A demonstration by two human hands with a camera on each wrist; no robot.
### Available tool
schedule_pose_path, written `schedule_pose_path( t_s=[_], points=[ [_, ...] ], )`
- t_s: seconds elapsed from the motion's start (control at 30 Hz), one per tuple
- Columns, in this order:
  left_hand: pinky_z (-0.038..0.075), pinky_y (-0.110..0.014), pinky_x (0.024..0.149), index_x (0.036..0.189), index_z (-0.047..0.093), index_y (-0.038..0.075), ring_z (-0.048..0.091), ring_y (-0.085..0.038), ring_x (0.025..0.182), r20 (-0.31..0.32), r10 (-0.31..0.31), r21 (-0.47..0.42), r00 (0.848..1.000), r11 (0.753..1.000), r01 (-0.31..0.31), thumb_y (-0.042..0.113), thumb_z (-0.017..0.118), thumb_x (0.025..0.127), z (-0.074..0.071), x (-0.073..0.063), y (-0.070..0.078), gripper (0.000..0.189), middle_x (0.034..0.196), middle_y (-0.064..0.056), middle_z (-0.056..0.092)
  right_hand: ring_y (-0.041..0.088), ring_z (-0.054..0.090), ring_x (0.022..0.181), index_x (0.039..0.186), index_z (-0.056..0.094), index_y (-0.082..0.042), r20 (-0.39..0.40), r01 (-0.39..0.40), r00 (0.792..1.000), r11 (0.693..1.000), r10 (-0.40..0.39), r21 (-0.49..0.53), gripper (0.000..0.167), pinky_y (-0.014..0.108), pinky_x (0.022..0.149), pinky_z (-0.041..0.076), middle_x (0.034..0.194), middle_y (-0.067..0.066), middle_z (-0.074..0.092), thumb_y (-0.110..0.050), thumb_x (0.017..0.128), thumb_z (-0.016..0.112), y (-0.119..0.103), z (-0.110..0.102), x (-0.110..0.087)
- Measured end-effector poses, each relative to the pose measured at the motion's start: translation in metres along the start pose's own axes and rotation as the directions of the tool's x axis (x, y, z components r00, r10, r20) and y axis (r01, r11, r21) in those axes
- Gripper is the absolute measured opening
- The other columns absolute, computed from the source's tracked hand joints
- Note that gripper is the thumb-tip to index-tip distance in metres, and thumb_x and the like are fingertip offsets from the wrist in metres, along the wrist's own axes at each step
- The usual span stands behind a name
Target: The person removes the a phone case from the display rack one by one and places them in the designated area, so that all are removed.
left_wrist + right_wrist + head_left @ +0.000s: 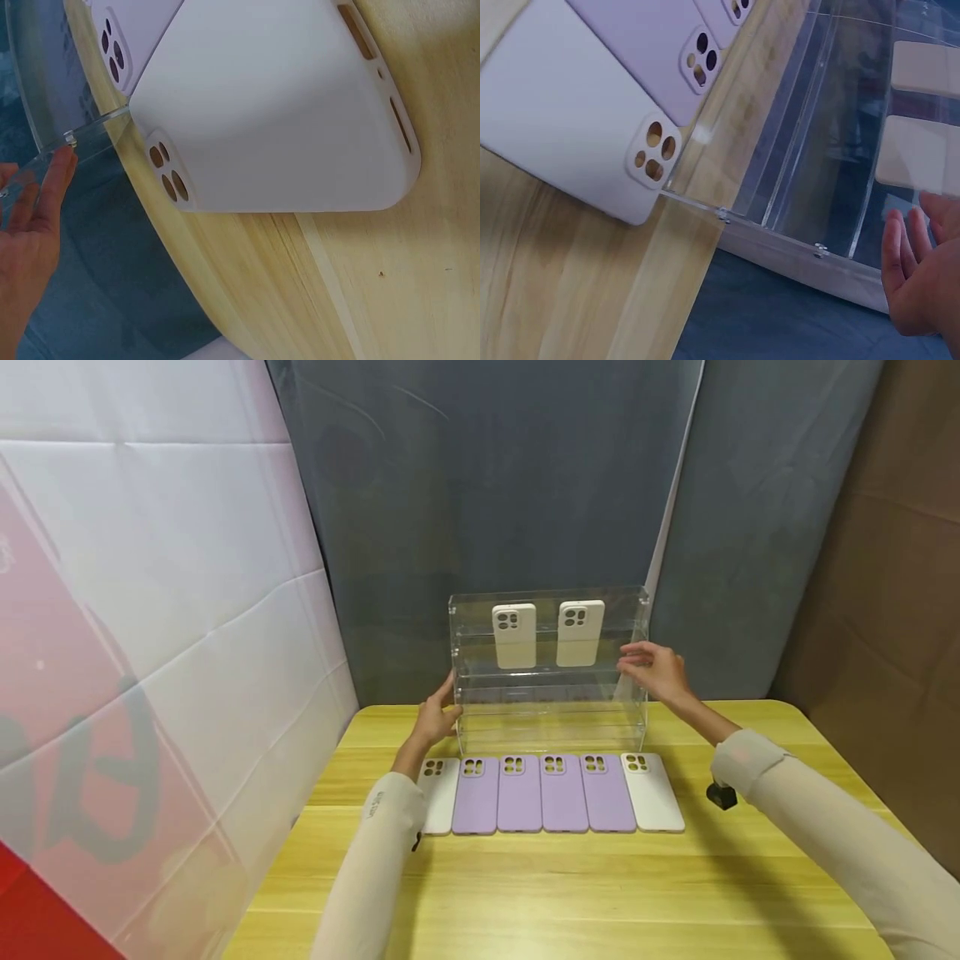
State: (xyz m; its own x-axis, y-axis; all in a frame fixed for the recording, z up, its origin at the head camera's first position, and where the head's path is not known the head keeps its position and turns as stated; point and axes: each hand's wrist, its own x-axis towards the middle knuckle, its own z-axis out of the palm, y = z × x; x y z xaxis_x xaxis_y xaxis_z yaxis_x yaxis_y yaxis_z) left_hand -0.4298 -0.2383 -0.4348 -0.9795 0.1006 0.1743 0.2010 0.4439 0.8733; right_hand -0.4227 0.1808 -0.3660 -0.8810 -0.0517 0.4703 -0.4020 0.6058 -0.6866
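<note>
A clear acrylic display stand [551, 722] with stepped tiers stands on the table. Two white phone cases, the left one [515, 637] and the right one [580, 634], lean upright side by side on an upper tier. My left hand [437, 717] holds the stand's left side panel, fingers at its edge. Beside the stand's right side, my right hand [656, 668] hovers with loosely bent fingers and nothing in them, close to the right-hand case. In front of the stand lies a row of cases: a white case [654, 793] at the right end, several purple cases [519, 797], and a white case [277, 112] at the left end, partly hidden by my left wrist.
The wooden table [540, 893] reaches back to a dark grey curtain [525, 477]. White printed fabric [187, 510] hangs at the left and a brown panel [870, 568] at the right. A small black object [722, 796] shows under my right cuff.
</note>
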Motion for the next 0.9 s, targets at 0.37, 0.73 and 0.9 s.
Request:
schedule_pose_path(
  t_s=[0.37,0.73,0.9],
  points=[
    [0.068,-0.043,0.074,0.166,0.024,0.031,0.059,-0.046,0.127,-0.019,0.007,0.009,1.0,1.0,-0.007,-0.001,0.057,0.102,-0.001,0.001,0.001,0.079,0.147,-0.026,0.055,0.028,0.077,0.09,0.124,0.072,-0.001,-0.063,0.018,0.998,1.0,-0.018,-0.011,0.032,0.013,0.057,0.057,0.111,0.019,0.076,-0.014,0.095,0.077,-0.01,0.003,0.015],
    [0.067,-0.046,0.076,0.166,0.024,0.031,0.058,-0.047,0.128,-0.021,0.002,-0.004,1.0,1.0,-0.002,-0.002,0.056,0.102,0.003,-0.001,0.001,0.079,0.15,-0.027,0.052,0.04,0.073,0.102,0.127,0.07,0.0,-0.119,0.021,0.993,1.0,-0.02,0.012,0.035,0.052,0.112,0.045,0.116,0.02,0.075,-0.013,0.095,0.077,-0.017,0.006,0.027],
    [0.068,-0.044,0.075,0.166,0.024,0.031,0.059,-0.046,0.128,-0.018,0.002,-0.004,1.0,1.0,-0.002,-0.002,0.057,0.101,0.005,0.0,0.001,0.079,0.15,-0.027,0.052,0.038,0.073,0.103,0.128,0.07,-0.001,-0.134,0.024,0.991,0.999,-0.021,0.022,0.035,0.05,0.096,0.058,0.118,0.019,0.075,-0.011,0.094,0.077,-0.023,0.005,0.032]
  ],
)
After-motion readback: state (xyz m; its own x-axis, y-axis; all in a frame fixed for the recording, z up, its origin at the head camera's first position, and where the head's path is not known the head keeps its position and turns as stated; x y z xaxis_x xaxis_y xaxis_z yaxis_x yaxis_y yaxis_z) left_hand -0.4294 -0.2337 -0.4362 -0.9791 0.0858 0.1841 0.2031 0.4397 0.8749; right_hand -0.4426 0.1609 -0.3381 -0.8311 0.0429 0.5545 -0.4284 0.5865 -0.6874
